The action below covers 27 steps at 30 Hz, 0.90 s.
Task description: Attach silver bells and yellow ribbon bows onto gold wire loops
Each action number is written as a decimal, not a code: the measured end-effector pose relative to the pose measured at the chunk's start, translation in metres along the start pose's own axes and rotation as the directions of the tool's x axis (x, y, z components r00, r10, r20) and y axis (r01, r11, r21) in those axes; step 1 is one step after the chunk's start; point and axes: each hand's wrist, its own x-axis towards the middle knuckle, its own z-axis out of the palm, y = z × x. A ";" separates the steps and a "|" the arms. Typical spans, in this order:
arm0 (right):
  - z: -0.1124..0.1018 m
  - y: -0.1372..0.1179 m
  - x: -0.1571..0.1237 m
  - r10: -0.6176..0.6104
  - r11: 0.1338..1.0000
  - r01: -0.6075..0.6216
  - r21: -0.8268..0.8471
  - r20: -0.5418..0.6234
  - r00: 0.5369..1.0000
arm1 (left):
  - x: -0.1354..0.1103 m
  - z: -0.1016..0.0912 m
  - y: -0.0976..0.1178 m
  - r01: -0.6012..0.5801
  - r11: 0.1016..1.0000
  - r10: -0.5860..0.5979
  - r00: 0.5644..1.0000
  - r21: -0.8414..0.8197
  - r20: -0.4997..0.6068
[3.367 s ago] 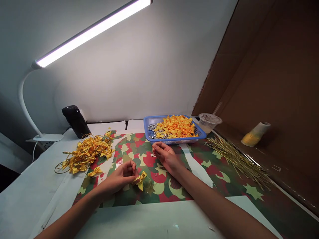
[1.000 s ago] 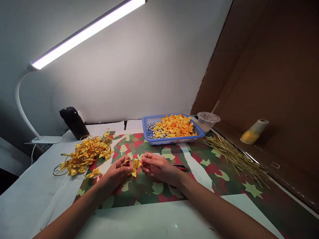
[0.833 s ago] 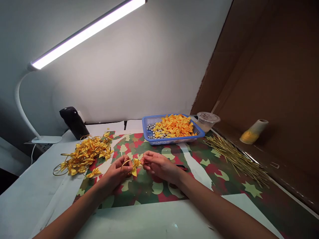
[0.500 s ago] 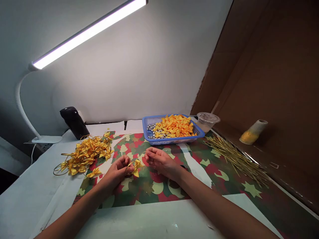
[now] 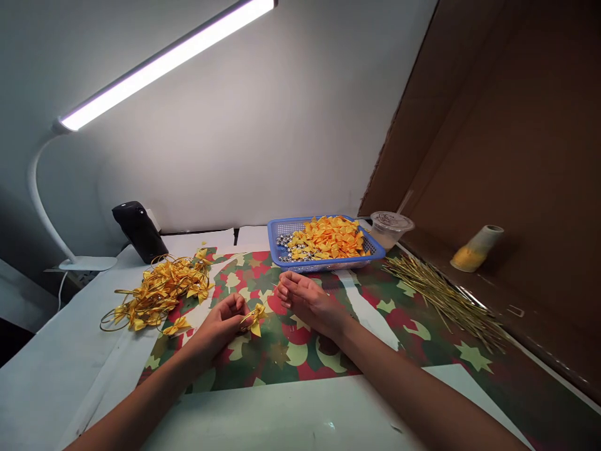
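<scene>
My left hand [image 5: 227, 321] is closed in a pinch on a yellow ribbon bow [image 5: 256, 318] with a bit of gold wire showing at the fingers. To its right, my right hand [image 5: 310, 302] is raised above the patterned sheet, with thumb and fingertips pressed together. A thin, pale, needle-like tip [image 5: 275, 285] sticks out of those fingertips to the left; its kind is too small to tell. The two hands are apart. Left of my left hand lies a pile of yellow bows on looped gold wires [image 5: 164, 291].
A blue basket [image 5: 323, 265] behind my hands holds yellow bows and silver beads. On the right lie gold wire stems [image 5: 441, 300], near a lidded plastic tub [image 5: 392, 228] and a yarn cone [image 5: 477, 248]. A lamp [image 5: 89, 263] and a black device [image 5: 139, 232] stand left.
My right hand has moved slightly up and away from my left hand. The bow in my left hand has turned a little, and its wire loop shows less.
</scene>
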 end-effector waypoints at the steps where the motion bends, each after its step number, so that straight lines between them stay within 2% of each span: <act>1: 0.000 0.000 0.000 0.005 1.000 -0.005 -0.003 -0.001 1.000 | 0.000 0.000 0.000 0.001 1.000 -0.001 1.000 -0.002 0.001; 10: 0.004 0.007 -0.005 0.144 0.989 -0.145 0.006 0.073 0.987 | 0.003 -0.004 -0.004 -0.014 1.000 0.014 1.000 -0.016 -0.007; 19: 0.004 0.006 -0.005 0.091 0.994 -0.097 0.051 0.107 0.990 | 0.003 0.000 0.000 -0.004 1.000 0.004 1.000 0.009 -0.011; 27: 0.006 0.001 -0.006 0.050 0.999 -0.050 0.000 0.115 0.992 | 0.000 0.002 0.003 -0.041 0.996 0.044 0.998 0.080 -0.038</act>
